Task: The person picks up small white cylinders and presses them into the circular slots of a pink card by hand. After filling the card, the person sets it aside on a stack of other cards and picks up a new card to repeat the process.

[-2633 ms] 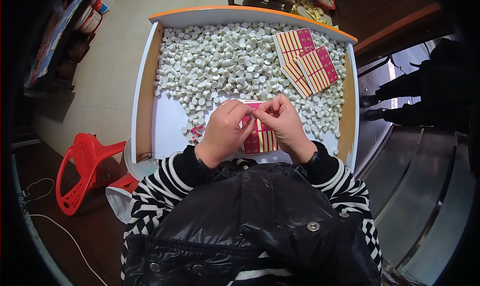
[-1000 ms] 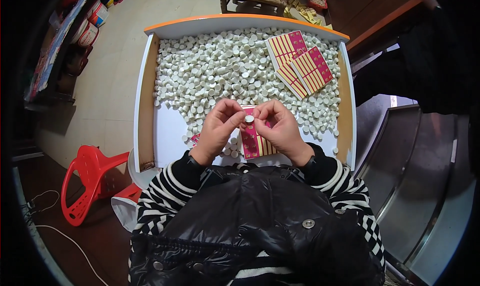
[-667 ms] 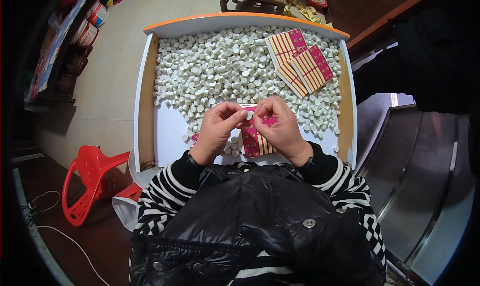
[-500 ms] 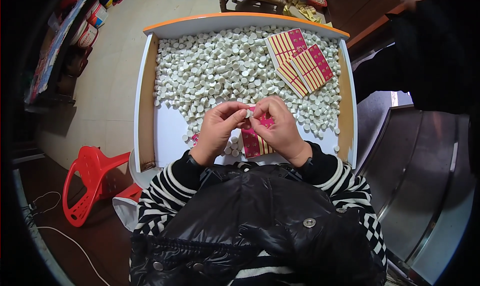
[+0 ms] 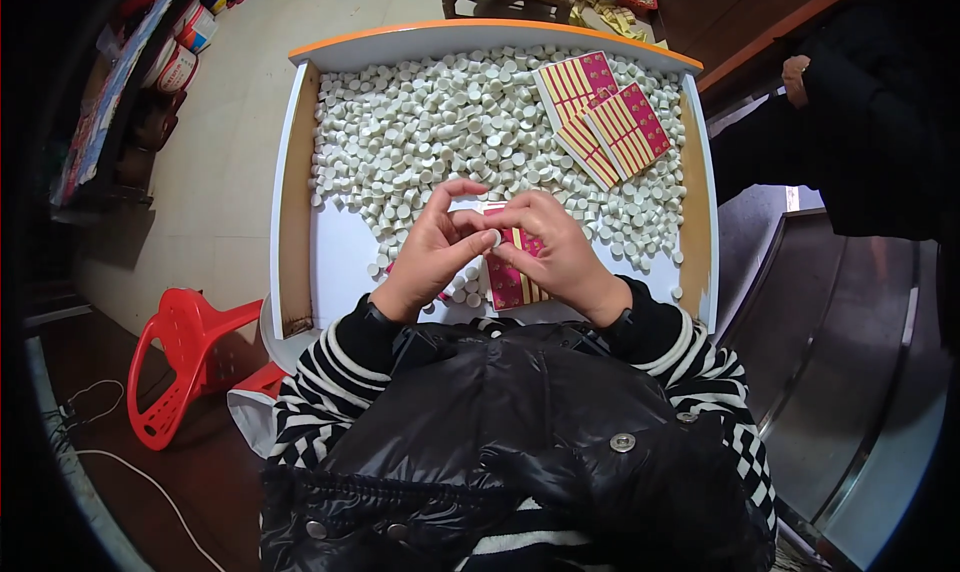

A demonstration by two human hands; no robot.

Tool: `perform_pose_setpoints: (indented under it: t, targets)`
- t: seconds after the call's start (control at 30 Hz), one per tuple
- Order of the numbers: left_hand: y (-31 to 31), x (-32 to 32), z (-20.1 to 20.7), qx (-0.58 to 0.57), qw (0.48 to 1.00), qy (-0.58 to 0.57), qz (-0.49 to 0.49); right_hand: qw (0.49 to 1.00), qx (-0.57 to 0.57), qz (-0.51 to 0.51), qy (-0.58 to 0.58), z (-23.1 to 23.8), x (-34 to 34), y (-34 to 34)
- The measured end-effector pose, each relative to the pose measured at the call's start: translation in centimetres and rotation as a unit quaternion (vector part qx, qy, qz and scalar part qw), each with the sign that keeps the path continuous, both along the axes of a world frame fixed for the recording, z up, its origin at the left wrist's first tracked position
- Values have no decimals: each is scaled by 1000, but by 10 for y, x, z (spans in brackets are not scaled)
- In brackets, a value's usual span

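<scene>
Over the near part of a white drawer-like tray [image 5: 345,257], my two hands meet fingertip to fingertip. A small round white cap [image 5: 495,238] is pinched between the thumb and fingers of my left hand [image 5: 430,247], whose index finger is lifted and curved. My right hand [image 5: 560,252] closes its thumb and fingertips on the cap's other side; whether a sticker is between them I cannot make out. Under my hands lies a pink and cream striped sticker sheet [image 5: 508,284], partly covered by my right hand. Several loose white caps [image 5: 465,290] sit beside it.
A thick heap of white caps [image 5: 420,122] fills the tray's far part. More striped sheets [image 5: 627,130] lie on it at the right. An orange-edged wall [image 5: 490,34] bounds the tray. A red plastic chair [image 5: 180,362] stands left; another person's hand [image 5: 795,80] shows at right.
My left index finger has lifted away from the cap, and my fingertips have shifted slightly. The other person's hand at the right has come down.
</scene>
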State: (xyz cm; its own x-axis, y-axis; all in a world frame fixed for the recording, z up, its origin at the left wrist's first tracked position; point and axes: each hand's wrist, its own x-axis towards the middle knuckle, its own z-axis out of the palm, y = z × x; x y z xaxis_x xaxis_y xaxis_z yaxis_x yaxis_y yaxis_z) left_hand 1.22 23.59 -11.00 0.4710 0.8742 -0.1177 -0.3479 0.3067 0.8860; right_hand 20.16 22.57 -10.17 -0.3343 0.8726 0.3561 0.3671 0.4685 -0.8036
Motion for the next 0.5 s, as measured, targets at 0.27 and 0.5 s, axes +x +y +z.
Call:
perform_pose_setpoints:
  t: [0.27,0.5]
  targets:
    - [-21,-33,-23,-10,994,73,-85,991,-29,107,-71,-12,-11,-6]
    - [-17,-65,-28,367,826,427,-5,986,-156,8,-58,-14,-7,-15]
